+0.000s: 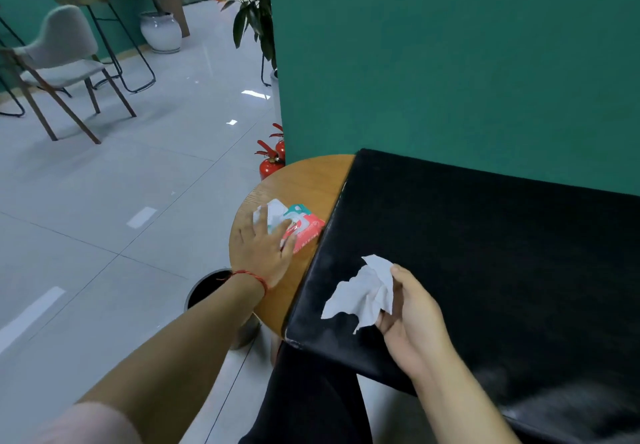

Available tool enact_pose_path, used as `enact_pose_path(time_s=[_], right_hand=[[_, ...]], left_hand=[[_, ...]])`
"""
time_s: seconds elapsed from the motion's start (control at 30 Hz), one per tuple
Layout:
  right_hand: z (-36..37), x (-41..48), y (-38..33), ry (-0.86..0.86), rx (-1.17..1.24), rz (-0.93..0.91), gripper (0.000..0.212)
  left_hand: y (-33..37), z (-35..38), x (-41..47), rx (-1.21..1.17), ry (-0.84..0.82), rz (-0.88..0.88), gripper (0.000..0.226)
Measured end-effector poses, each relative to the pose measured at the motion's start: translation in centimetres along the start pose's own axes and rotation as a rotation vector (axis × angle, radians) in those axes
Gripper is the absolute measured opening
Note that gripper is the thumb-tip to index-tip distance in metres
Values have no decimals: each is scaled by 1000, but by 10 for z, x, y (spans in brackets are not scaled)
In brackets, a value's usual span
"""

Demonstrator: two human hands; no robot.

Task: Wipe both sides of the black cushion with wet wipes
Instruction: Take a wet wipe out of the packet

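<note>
A large black cushion (485, 253) lies flat at the right, its left edge overlapping a round wooden table (298, 180). My right hand (412, 319) pinches a crumpled white wet wipe (363, 291) just above the cushion's near left corner. A red and teal pack of wet wipes (304, 227) lies on the table beside the cushion's edge. My left hand (263, 249) rests flat on the pack with its fingers straight, over a white wipe (273, 209) sticking out of it.
A dark bin (207, 287) stands on the floor below the table's near left edge. Red fire extinguishers (272, 163) sit behind the table by a green wall (450, 62). A grey chair (62, 59), a stool and potted plants stand far left on the tiled floor.
</note>
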State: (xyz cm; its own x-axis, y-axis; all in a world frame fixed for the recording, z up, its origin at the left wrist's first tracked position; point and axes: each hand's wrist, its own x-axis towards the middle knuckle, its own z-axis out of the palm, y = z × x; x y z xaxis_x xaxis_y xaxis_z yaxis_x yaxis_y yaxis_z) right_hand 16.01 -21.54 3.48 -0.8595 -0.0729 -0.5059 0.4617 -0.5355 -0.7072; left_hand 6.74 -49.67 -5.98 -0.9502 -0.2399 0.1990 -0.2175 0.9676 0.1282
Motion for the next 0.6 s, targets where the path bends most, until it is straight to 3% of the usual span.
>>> enact_pose_path(time_s=[0.07, 0.17, 0.23, 0.27, 0.4, 0.47, 0.6], right_hand=[[2, -2, -6, 0, 14, -21, 28], [4, -6, -12, -16, 17, -46, 34], [1, -9, -14, -20, 15, -53, 34], [-1, -9, -14, -20, 18, -54, 34], [-8, -9, -10, -8, 39, -49, 34], [-12, -9, -8, -13, 39, -44, 34], [-20, -6, -5, -17, 40, -41, 37]], left_hand=[[0, -20, 10, -274, 16, -215, 62], [3, -53, 25, -999, 1, -715, 54], [0, -57, 31, -1194, 77, -771, 42], [-2, -55, 31, -1171, 73, -720, 39], [-7, -34, 26, -588, -173, -151, 42], [-7, -25, 25, -371, -190, 36, 42], [-1, -20, 18, -75, -148, 142, 46]])
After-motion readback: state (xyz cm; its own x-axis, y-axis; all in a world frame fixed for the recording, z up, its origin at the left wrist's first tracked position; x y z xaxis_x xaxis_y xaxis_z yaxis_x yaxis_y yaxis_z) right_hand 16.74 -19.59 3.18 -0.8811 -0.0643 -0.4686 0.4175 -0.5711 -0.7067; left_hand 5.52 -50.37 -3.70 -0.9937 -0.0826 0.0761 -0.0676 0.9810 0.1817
